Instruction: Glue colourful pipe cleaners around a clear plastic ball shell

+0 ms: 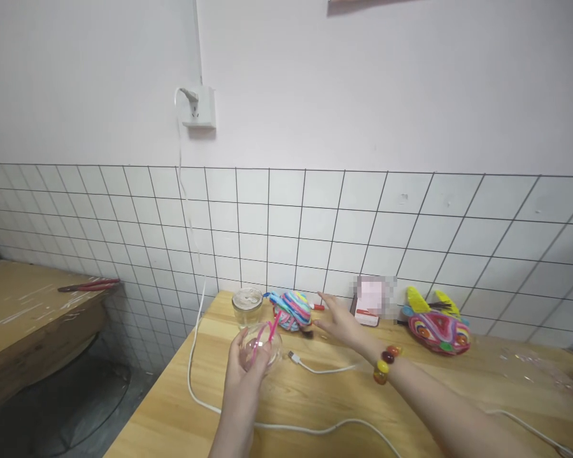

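Observation:
My left hand (251, 366) is closed around a clear round container (273, 351). A bright pink, straw-like strip (274, 327) rises from the container, and more pink curves show through its wall. Fingers apart and holding nothing, my right hand (337, 319) reaches over the table just right of a colorful striped soft bundle (293, 310). Behind the left hand stands a clear glass jar (247, 306) with a lid. A small red-and-white item (318, 306) lies between the bundle and my right fingertips.
A white USB plug (295, 358) and long white cable (310, 430) lie on the wooden table (172, 420). Toward the back right are a pink-and-white box (368, 302) and a colorful animal-face craft (440, 331). Red-handled pliers (88, 286) rest on the left-hand surface.

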### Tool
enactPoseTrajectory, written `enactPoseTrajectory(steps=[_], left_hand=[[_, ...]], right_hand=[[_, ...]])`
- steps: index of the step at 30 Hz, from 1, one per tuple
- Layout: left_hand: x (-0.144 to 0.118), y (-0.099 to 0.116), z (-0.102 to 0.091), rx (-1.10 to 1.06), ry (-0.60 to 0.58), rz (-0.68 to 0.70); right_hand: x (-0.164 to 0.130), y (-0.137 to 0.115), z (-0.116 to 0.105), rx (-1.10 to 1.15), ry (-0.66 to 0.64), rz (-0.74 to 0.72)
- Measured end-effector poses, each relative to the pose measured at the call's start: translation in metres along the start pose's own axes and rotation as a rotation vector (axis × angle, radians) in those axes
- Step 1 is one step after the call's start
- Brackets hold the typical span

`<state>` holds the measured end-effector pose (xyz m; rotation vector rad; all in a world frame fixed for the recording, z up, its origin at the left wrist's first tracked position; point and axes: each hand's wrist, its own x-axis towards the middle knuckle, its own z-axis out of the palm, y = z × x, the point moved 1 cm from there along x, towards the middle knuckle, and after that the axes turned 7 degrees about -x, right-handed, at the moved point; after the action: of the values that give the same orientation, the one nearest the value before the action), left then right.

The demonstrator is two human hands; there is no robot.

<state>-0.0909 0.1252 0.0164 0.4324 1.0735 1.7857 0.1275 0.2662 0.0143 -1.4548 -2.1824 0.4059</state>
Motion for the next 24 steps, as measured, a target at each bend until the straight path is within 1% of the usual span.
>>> enactPoseTrajectory(steps=[2, 4, 6, 8, 10, 12, 16, 19, 21, 24], left_hand=[[0.002, 0.001, -0.001, -0.008, 0.005, 0.009], [0.004, 0.003, -0.002, -0.028, 0.010, 0.019], [0.006, 0.005, -0.003, -0.044, 0.018, 0.024], [0.007, 0.007, -0.004, -0.051, 0.029, 0.025], [0.009, 0.008, -0.005, -0.053, 0.038, 0.024], [0.010, 0.008, -0.007, -0.052, 0.041, 0.025], [0.010, 0.006, -0.008, -0.043, 0.039, 0.015], [0.008, 0.002, -0.006, -0.041, 0.028, 0.003], [0.007, 0.000, -0.005, -0.042, 0.014, -0.001], [0.005, 0.000, -0.003, -0.034, 0.002, -0.005]], right_hand=[[0.003, -0.025, 0.010, -0.034, -0.001, -0.086], [0.006, -0.046, 0.023, -0.059, -0.002, -0.130], [0.012, -0.059, 0.036, -0.069, 0.012, -0.133], [0.019, -0.061, 0.046, -0.057, 0.033, -0.114], [0.027, -0.055, 0.050, -0.019, 0.050, -0.102], [0.033, -0.042, 0.047, 0.041, 0.061, -0.108], [0.031, -0.005, 0.031, 0.163, 0.087, -0.117], [0.024, 0.019, 0.022, 0.232, 0.155, -0.055], [0.021, 0.029, 0.020, 0.269, 0.194, -0.023], [0.018, 0.032, 0.022, 0.301, 0.204, -0.039]])
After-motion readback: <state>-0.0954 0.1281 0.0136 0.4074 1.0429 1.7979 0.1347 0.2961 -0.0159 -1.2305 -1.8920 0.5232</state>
